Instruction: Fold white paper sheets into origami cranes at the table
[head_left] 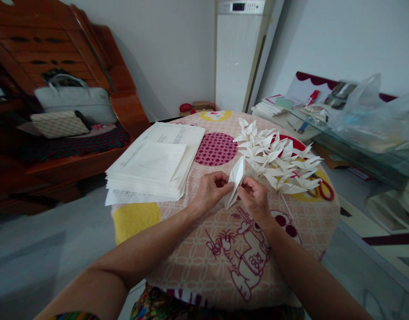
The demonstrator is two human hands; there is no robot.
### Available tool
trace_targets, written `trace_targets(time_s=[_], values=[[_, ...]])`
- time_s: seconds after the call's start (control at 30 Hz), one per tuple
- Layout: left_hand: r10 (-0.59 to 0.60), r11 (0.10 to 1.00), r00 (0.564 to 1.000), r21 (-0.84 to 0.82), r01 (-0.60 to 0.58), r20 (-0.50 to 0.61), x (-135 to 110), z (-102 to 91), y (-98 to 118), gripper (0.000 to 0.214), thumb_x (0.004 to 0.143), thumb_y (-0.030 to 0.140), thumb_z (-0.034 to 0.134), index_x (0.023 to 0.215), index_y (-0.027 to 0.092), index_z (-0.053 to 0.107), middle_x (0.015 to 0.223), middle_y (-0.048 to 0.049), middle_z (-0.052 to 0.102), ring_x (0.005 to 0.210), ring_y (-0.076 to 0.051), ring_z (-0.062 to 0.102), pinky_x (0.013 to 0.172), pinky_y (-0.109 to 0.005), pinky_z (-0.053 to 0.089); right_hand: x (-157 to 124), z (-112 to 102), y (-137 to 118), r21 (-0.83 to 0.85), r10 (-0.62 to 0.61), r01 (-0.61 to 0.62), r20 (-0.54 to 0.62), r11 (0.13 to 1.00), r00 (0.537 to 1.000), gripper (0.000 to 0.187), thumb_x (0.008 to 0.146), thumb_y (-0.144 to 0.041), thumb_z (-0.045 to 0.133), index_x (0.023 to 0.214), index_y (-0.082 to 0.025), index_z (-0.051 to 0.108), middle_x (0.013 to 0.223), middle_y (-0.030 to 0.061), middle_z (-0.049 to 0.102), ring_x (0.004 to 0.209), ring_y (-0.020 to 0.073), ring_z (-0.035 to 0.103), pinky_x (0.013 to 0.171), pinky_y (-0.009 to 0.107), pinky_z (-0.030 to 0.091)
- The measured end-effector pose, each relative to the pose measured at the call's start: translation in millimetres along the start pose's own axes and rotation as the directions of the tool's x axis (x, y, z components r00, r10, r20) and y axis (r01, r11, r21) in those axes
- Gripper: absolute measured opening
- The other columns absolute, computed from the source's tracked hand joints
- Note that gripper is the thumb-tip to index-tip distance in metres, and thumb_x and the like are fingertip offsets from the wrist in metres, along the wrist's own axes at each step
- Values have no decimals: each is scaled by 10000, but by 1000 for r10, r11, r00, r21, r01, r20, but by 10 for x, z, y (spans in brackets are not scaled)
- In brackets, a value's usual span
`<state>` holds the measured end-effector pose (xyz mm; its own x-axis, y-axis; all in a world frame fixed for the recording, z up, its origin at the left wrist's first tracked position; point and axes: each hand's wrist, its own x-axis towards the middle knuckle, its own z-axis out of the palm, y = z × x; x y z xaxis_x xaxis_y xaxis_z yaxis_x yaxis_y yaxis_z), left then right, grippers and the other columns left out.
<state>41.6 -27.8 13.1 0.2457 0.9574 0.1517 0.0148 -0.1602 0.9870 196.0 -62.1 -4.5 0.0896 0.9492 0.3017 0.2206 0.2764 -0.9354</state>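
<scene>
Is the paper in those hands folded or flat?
Folded: the white paper, held between left hand and right hand, forms a narrow, pointed diamond.

scissors (320, 191): blades hidden by folded pieces (278, 156) | paper stack (147, 162): print too small | held paper (237, 172): partly behind left hand (211, 191)

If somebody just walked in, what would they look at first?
Probably the pile of folded white paper shapes, spread over the far right part of the cloth-covered table. Next, maybe the left hand and right hand, holding one pointy folded paper beside that pile. A thick stack of paper lies on the table's left side.
</scene>
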Motion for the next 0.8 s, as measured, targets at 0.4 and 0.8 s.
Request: trace_targets(time_s=[0.4, 0.8], values=[[62, 989, 995, 128, -71, 73, 0, -75, 42, 173, 785, 300, 675, 737, 134, 678, 672, -8, 616, 607, -108, 532, 555, -206, 385, 22, -35, 39, -41, -17, 17, 16, 999, 1000, 216, 821, -375, 669, 708, -205, 601, 566, -29, 537, 491, 117, 483, 467, 244, 388], [36, 998, 995, 48, -40, 92, 8, -79, 4, 336, 779, 440, 748, 728, 122, 656, 648, 8, 576, 591, -94, 492, 539, -208, 352, 14, -17, -24, -156, -160, 158, -2, 975, 987, 243, 820, -320, 670, 639, -196, 567, 536, -49, 488, 486, 93, 428, 477, 231, 339]])
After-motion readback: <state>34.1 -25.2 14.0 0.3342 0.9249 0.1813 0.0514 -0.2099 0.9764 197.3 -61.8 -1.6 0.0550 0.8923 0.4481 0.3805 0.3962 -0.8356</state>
